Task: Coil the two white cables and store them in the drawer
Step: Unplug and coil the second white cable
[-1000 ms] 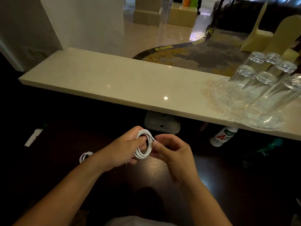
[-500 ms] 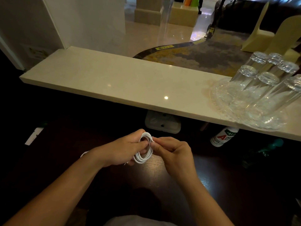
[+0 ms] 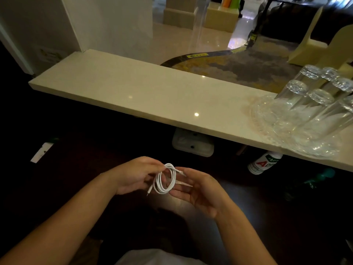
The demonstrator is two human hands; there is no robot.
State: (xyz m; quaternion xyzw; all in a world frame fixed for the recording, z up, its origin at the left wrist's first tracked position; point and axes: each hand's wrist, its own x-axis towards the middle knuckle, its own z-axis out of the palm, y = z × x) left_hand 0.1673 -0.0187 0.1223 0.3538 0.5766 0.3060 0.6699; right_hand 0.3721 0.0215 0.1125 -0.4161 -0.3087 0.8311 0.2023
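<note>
1. We see one white cable (image 3: pixel 165 179) wound into a small coil, held above the dark desk (image 3: pixel 267 217) between both hands. Its loops stand roughly upright, long axis running near to far.
2. Two plug ends stick out: one at the coil's lower left, one at its upper right.
3. The left hand (image 3: pixel 133 176) pinches the coil's top edge, thumb and fingers closed on the strands.
4. The right hand (image 3: pixel 198 190) lies just right of the coil, palm up, fingers loosely spread; it grips nothing, though its fingertips look to touch the loops.
5. The left hand alone carries the coil.
6. No second cable or drawer is visible.
7. Beyond: pale counter (image 3: pixel 133 92), upturned glasses (image 3: pixel 309 111).
</note>
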